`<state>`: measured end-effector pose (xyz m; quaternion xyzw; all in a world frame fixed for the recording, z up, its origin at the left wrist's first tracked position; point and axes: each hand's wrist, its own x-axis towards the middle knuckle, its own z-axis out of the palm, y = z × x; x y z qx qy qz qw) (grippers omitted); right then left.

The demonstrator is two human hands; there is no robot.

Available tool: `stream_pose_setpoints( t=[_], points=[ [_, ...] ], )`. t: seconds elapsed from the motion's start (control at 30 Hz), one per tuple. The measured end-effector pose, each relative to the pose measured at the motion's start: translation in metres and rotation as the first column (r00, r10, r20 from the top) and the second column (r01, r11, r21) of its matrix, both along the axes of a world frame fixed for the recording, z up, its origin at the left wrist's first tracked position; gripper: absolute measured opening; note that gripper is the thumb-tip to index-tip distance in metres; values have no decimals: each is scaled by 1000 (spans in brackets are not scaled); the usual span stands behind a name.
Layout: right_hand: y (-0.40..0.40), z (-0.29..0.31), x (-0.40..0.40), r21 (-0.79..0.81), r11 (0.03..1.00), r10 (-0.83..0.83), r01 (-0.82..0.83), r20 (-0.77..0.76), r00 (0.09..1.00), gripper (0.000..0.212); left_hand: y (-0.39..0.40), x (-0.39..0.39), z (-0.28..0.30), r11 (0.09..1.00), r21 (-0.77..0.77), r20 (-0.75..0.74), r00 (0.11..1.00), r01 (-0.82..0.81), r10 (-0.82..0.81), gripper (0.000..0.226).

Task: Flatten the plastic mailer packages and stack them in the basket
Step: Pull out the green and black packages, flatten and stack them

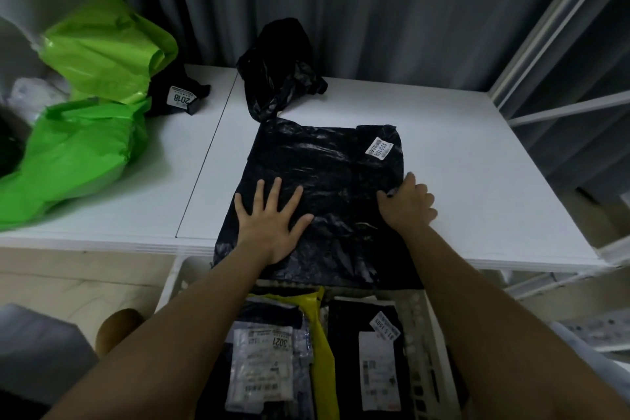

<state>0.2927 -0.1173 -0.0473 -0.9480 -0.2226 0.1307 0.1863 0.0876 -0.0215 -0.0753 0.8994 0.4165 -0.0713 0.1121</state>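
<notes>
Below me the white basket (421,348) holds flat mailers. On the white table (477,181) my left hand (272,215) presses flat, fingers spread, on the black mailer (324,174); my right hand (407,203) pinches its right edge.

This looked like a small room for sorting parcels, maybe in a storeroom or a shop's back room. Plastic mailer bags with printed number stickers lay on a white surface (460,153), some black (324,181), some bright green (85,147). A white basket (417,334) below held more labelled bags. White shelves (562,106) and a grey curtain (375,10) stood behind.
</notes>
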Motion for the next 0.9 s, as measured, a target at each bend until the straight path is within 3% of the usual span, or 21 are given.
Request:
stream_pose_setpoints(
  t=[0.1,0.2,0.37,0.47,0.57,0.67,0.77,0.83,0.9],
  points=[
    [1,4,0,119,988,-73,95,-184,980,57,-2,-1,9,996,-84,-52,999,8,-12,70],
    [-11,13,-2,314,943,4,112,-345,938,42,-12,-6,17,987,-158,-55,998,-6,-3,70],
    [-42,45,-26,451,876,273,-171,-173,946,21,-36,-15,48,997,-51,12,998,-55,56,55],
    [-61,63,-46,507,806,412,-306,-108,905,17,-49,-20,76,1000,20,217,976,-20,15,56],
    [-79,80,-66,512,733,518,-448,6,855,13,-58,-25,107,981,186,381,916,57,-125,75],
    [-95,100,-85,489,675,593,-553,85,800,9,-69,-29,140,901,403,400,855,159,-329,85],
    [-105,119,-100,420,638,660,-645,132,739,3,-81,-36,164,811,541,282,861,223,-424,85],
    [-113,129,-111,376,615,699,-693,147,700,5,-86,-46,171,719,647,192,858,255,-477,73],
    [-118,134,-118,364,603,713,-710,154,684,4,-87,-55,176,609,736,119,829,295,-546,45]
  ],
)
